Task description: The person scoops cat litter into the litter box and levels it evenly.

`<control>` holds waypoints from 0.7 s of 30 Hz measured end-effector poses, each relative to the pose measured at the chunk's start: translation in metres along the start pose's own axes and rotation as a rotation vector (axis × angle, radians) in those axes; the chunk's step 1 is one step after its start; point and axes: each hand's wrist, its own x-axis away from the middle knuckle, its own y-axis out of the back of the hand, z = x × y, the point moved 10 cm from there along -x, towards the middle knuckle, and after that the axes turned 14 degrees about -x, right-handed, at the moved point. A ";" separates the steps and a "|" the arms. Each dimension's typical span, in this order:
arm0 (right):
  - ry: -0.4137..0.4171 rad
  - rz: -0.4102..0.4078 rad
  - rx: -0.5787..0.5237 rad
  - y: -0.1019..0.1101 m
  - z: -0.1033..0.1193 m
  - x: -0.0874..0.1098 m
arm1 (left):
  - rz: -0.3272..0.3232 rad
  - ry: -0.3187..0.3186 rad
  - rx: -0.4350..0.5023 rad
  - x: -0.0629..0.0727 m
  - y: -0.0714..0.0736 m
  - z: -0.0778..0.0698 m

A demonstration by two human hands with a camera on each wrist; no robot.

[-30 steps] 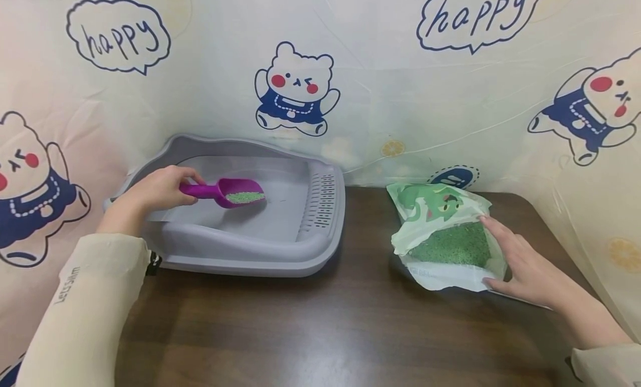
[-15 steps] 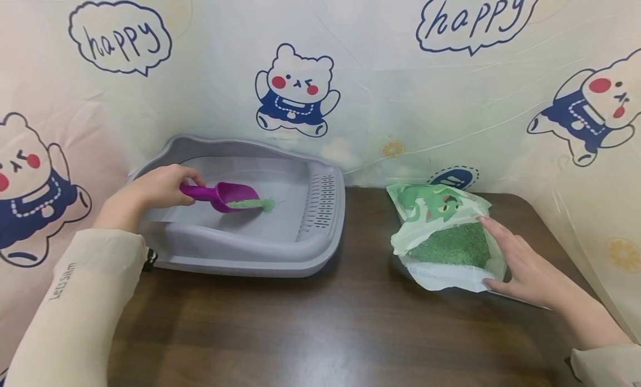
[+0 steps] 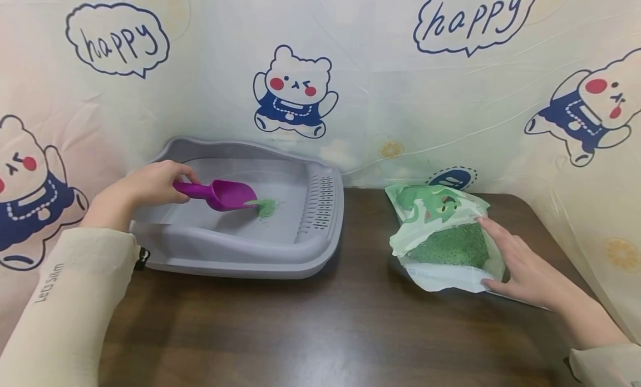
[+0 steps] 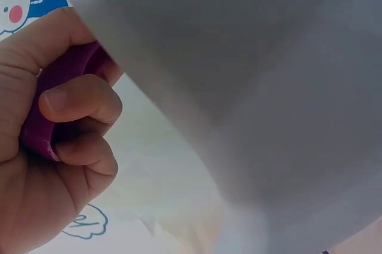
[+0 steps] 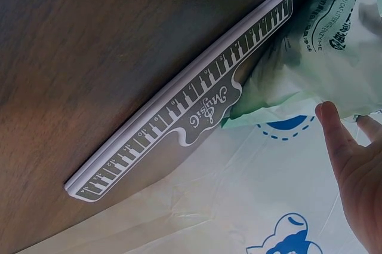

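My left hand [image 3: 155, 184] grips the handle of a purple scoop [image 3: 232, 195] over the grey litter box [image 3: 240, 253]. Its fingers curl round the handle [image 4: 54, 110] in the left wrist view, where the blurred box wall [image 4: 268, 86] hides the rest of the scoop. Green pellet litter [image 3: 267, 210] trails off the scoop's tip into a small heap on the box floor. With fairly straight fingers, my right hand [image 3: 526, 264] touches the right side of an opened litter bag [image 3: 425, 201]. Green litter [image 3: 453, 245] shows through the bag's mouth.
A ruler with piano-key print [image 5: 179, 104] lies on the wooden table [image 3: 310, 326] beside the bag. Slots [image 3: 323, 201] line the box's right end. Behind everything hangs a printed cloth [image 3: 370, 98], close to the box and bag.
Litter has slid out of the scoop and gathered on the box floor; the scoop now looks nearly bare. The left hand has shifted slightly left. The right hand stays at the bag.
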 end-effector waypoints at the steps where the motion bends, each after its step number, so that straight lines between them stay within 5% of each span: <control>1: -0.005 0.004 0.001 0.000 0.000 0.000 | 0.002 -0.001 0.006 0.000 0.000 0.000; 21: -0.013 0.005 -0.002 -0.001 0.000 0.000 | -0.036 -0.005 0.059 0.007 0.013 -0.004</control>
